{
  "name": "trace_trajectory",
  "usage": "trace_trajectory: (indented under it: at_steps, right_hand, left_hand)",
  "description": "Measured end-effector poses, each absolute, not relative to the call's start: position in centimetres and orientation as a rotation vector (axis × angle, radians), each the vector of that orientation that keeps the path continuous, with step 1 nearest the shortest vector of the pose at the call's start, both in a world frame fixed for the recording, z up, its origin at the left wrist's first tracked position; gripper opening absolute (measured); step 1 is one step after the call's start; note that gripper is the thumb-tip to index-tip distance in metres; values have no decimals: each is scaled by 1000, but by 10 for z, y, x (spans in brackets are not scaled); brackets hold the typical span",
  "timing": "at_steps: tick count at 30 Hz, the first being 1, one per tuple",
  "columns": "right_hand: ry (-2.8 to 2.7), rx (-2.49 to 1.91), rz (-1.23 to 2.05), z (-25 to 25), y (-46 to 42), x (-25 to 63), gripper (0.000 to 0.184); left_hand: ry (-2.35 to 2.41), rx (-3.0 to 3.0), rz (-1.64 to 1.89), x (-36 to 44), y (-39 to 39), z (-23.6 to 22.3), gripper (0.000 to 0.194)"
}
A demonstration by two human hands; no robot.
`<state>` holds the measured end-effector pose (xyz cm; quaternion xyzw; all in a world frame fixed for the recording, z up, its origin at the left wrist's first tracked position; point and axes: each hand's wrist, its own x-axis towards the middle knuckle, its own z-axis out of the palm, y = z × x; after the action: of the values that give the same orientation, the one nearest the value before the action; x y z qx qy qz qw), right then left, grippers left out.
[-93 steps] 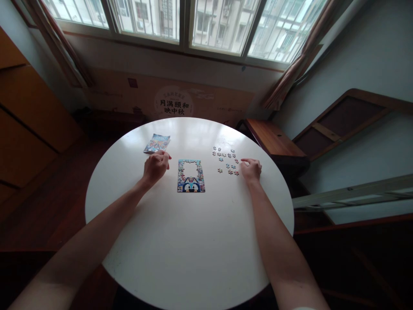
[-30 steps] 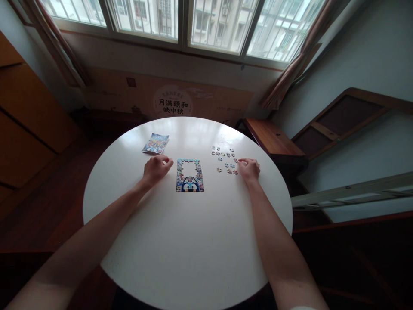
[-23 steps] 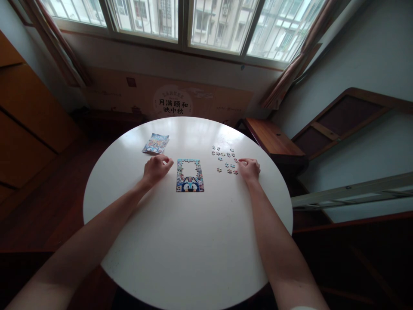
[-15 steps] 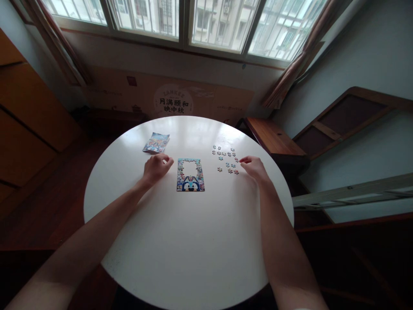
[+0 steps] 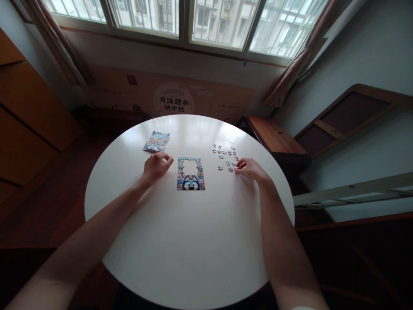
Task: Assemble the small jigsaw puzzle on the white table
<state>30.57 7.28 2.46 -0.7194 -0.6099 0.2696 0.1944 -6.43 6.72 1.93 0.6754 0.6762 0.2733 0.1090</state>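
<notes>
A partly assembled jigsaw puzzle (image 5: 191,184) lies on the white round table, its printed frame and blue cartoon face joined around an unfilled gap. Just to its left, my left hand (image 5: 157,166) rests on the table with its fingers curled in, and no piece shows in it. My right hand (image 5: 250,168) is at the lower right of several loose puzzle pieces (image 5: 221,157). Its thumb and fingertips pinch at a puzzle piece (image 5: 235,170), which they partly cover.
Behind my left hand lies a printed picture sheet or packet (image 5: 156,141). The round table (image 5: 180,241) has a curved edge on all sides. A wooden bench or stool (image 5: 274,135) stands beyond its right side, under a barred window (image 5: 219,21).
My right hand has moved slightly left and down, from beside the loose pieces onto the lowest right one. My left hand has stayed in place.
</notes>
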Motion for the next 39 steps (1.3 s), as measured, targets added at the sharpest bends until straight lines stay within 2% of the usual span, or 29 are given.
trace_trajectory:
  at_steps: [9, 15, 22, 25, 31, 39]
  right_hand:
    - [-1604, -2008, 837, 21, 75, 310, 39]
    - [-1655, -1988, 832, 22, 75, 309, 20]
    - [-1539, -1880, 718, 32, 71, 297, 16]
    - [-1520, -1612, 826, 43, 70, 271, 29]
    - [-1592, -1418, 1109, 49, 74, 192, 17]
    - [-1488, -1323, 1437, 30, 82, 145, 19]
  left_hand:
    - [1987, 1988, 794, -65, 68, 18, 31]
    - [1985, 1999, 778, -65, 68, 19, 31]
    - [1992, 1990, 773, -65, 68, 20, 31]
    - [1995, 1982, 770, -65, 69, 20, 31]
    - [1984, 1987, 756, -64, 67, 21, 30]
    - [1958, 2015, 779, -63, 67, 21, 29]
